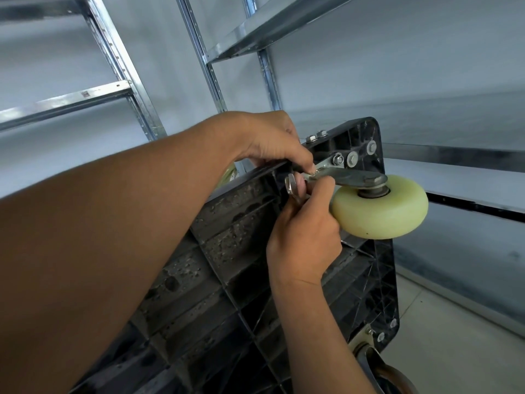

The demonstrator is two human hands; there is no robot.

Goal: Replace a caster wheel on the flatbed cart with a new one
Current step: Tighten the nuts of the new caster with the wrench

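Both grips on caster bracket (335, 173)

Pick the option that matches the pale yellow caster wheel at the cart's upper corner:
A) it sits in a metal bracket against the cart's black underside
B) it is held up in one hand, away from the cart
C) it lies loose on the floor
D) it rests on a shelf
A: the pale yellow caster wheel sits in its metal bracket, which lies against the cart's black underside, with hex bolts beside it.
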